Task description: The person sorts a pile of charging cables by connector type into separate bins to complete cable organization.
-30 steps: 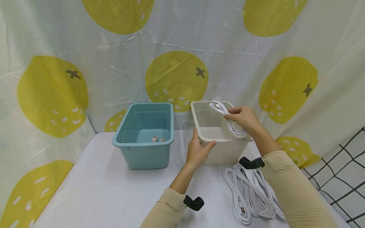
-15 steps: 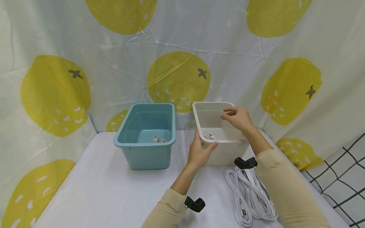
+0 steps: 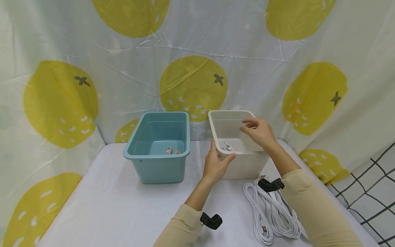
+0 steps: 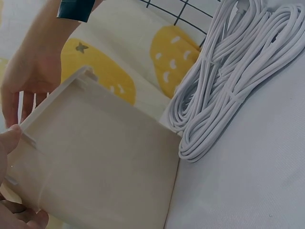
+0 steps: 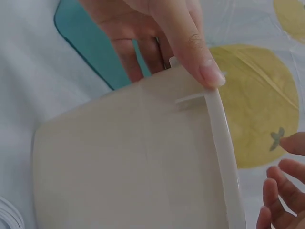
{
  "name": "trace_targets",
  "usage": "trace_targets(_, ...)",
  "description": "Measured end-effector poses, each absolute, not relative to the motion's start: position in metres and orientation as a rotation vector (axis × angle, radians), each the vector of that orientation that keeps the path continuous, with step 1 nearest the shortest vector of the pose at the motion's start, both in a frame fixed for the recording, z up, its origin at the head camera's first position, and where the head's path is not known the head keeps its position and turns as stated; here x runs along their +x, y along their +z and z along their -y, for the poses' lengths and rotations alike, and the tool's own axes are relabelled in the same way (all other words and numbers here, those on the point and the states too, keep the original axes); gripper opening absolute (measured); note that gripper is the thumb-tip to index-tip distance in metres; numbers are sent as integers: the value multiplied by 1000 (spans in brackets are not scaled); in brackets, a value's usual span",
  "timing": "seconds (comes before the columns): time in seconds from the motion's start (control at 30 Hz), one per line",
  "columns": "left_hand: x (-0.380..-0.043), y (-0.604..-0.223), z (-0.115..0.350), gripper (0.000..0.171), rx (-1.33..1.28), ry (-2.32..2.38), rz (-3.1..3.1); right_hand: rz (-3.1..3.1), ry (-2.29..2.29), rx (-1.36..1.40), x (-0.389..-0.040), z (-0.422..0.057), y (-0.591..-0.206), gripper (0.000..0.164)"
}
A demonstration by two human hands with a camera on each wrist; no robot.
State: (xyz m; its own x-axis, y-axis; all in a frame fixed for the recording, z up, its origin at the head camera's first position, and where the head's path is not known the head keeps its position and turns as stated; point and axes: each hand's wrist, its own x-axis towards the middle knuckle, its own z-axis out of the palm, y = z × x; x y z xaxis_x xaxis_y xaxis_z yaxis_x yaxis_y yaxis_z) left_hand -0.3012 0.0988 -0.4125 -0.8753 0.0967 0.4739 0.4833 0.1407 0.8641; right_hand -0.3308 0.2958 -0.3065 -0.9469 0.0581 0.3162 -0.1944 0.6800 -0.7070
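Note:
My left hand [image 3: 214, 164] grips the near left corner of a cream plastic bin [image 3: 245, 166], thumb over the rim and fingers along the side. In the right wrist view that thumb [image 5: 211, 72] presses on the rim. Above the bin's right side hovers my right hand [image 3: 258, 133], its fingers loosely bent with nothing between them. A coiled white cable [image 3: 226, 147] lies inside at the near left, partly hidden by the front rim. Just in front of the bin, several bundled white cables [image 3: 277, 216] are heaped on the table, partly under my right forearm.
A blue bin [image 3: 160, 170] stands to the left, with small pinkish coils [image 3: 168, 151] on its floor. Behind both bins hangs a lemon-print cloth [image 3: 123, 82]. A black wire grid [image 3: 370, 199] runs along the right edge of the white-covered table [image 3: 102, 206].
A second ago my right hand held the coiled white cable above the bin; it has let go, and the cable now lies inside. My left hand keeps its grip on the corner.

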Motion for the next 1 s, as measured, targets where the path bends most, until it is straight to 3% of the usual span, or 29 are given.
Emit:
trace_targets(0.3,-303,-415,-98,88,-543,-1797,2136,2514,1094,192,-316,-306,-310,37)
trace_targets(1.0,-303,-415,-98,83,-559,-1781,2125,2523,1074,200,-268,-329,-325,46)
